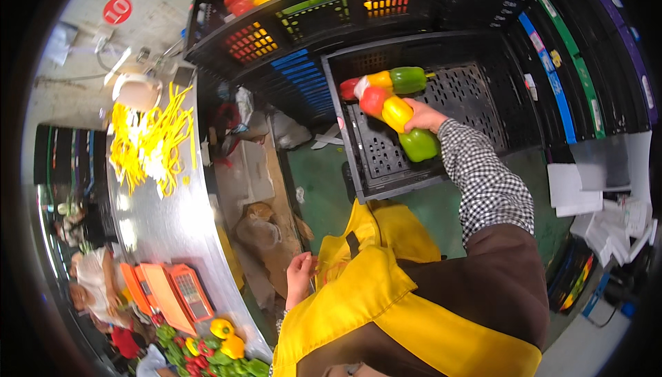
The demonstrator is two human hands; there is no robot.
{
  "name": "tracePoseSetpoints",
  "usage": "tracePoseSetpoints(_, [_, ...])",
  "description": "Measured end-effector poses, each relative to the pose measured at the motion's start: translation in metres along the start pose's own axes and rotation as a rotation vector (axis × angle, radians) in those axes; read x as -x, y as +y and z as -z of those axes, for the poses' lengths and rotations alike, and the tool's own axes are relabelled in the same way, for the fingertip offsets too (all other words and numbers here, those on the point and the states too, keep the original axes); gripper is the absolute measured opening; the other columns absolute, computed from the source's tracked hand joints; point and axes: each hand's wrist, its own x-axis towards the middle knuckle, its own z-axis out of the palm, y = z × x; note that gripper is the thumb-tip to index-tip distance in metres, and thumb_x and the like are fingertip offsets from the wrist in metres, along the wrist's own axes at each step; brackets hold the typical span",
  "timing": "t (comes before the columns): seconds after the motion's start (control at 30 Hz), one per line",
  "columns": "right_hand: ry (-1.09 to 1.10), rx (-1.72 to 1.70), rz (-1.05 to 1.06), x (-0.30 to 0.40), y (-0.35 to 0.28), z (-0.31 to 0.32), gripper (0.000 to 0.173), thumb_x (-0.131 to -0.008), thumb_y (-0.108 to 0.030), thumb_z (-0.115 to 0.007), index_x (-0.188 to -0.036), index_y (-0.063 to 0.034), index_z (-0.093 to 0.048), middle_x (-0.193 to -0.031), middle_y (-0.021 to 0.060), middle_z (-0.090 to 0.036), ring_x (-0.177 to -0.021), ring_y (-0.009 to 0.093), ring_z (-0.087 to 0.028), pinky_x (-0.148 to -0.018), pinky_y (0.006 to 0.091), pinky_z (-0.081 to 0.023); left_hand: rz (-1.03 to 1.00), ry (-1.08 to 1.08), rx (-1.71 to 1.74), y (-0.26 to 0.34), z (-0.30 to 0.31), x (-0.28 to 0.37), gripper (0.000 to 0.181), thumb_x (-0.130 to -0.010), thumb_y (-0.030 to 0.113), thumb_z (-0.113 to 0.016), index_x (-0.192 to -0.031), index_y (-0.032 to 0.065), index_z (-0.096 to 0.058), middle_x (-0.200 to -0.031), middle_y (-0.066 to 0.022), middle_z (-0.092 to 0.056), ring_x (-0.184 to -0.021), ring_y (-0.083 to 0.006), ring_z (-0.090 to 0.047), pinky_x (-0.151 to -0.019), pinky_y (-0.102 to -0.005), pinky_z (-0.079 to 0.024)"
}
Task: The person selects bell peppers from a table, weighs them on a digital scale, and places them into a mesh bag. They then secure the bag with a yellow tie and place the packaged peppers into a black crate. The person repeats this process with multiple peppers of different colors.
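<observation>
My right hand [426, 117] grips a row of three bell peppers [396, 113], red, yellow and green, above the floor of a black plastic crate [520, 113]. The row lies at a slant, its green end nearest me. Behind it, a second red-yellow-green row of peppers [408, 80] rests along the crate's far left part, partly covered at its red end. A whitish patch shows where the red ends meet. Down by the yellow apron [357, 284] is my left hand [301, 275], fingers bent; whether it holds anything is unclear.
Another black crate [315, 15] stands behind, loaded with pepper rows. Stacked black crates [569, 66] rise at right. On the steel table [150, 222] at left lie yellow strips [150, 144], an orange scale [176, 291] and loose peppers [207, 351]. People [98, 284] are beyond it.
</observation>
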Motion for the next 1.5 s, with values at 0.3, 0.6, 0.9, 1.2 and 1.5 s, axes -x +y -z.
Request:
tracePoseSetpoints(0.3, [0.561,0.901,0.475,-0.061,0.018,-0.049,0.041,-0.079,-0.007,-0.056,-0.120,-0.0092,-0.054,-0.106,0.0140,-0.060,-0.105,0.033,-0.056,-0.094,0.0418,-0.041,0.136,0.132,-0.023,-0.109,0.004,0.088,0.024,-0.093,0.023,-0.061,-0.106,0.0034,-0.059,-0.095,-0.0062,-0.066,-0.084,-0.0160,-0.063,-0.070,-0.0297,-0.052])
tracePoseSetpoints(0.6, [0.039,0.268,0.808,0.161,-0.004,-0.080,0.025,-0.077,-0.018,-0.061,-0.099,-0.0079,-0.063,-0.090,0.0155,-0.060,-0.087,0.036,-0.058,-0.074,0.0461,-0.046,-0.103,-0.132,-0.338,-0.044,-0.121,0.039,0.025,-0.094,0.021,-0.058,-0.110,0.0019,-0.058,-0.096,-0.0035,-0.065,-0.084,-0.0118,-0.061,-0.068,-0.0255,-0.048])
tracePoseSetpoints(0.9, [0.161,0.222,0.086,0.498,0.339,0.040,0.033,-0.083,-0.023,-0.062,-0.110,-0.0062,-0.057,-0.101,0.0179,-0.063,-0.097,0.036,-0.059,-0.079,0.0462,-0.048,0.003,-0.785,-1.131,-0.093,-0.466,0.019,0.025,-0.093,0.020,-0.058,-0.110,0.0017,-0.056,-0.092,-0.0073,-0.065,-0.077,-0.0145,-0.061,-0.064,-0.0273,-0.050])
tracePoseSetpoints(1.2, [1.770,-0.451,-0.401,0.867,0.500,0.211,0.032,-0.084,-0.022,-0.064,-0.110,-0.0046,-0.059,-0.094,0.0144,-0.067,-0.085,0.029,-0.065,-0.075,0.0375,-0.051,-0.097,-1.204,-1.518,-0.223,-0.927,0.165,0.031,-0.095,0.026,-0.057,-0.114,0.0016,-0.055,-0.095,-0.0091,-0.064,-0.083,-0.0169,-0.062,-0.068,-0.0312,-0.053])
tracePoseSetpoints(1.5, [1.437,-0.757,-0.984,0.925,0.694,0.136,0.037,-0.079,-0.031,-0.066,-0.103,-0.0031,-0.062,-0.093,0.0162,-0.067,-0.086,0.033,-0.064,-0.073,0.0424,-0.050,-1.010,-1.732,-1.996,-0.428,-1.220,0.243,0.024,-0.088,0.022,-0.061,-0.086,-0.0013,-0.066,-0.081,-0.0128,-0.065,-0.074,-0.0151,-0.062,-0.063,-0.0291,-0.047])
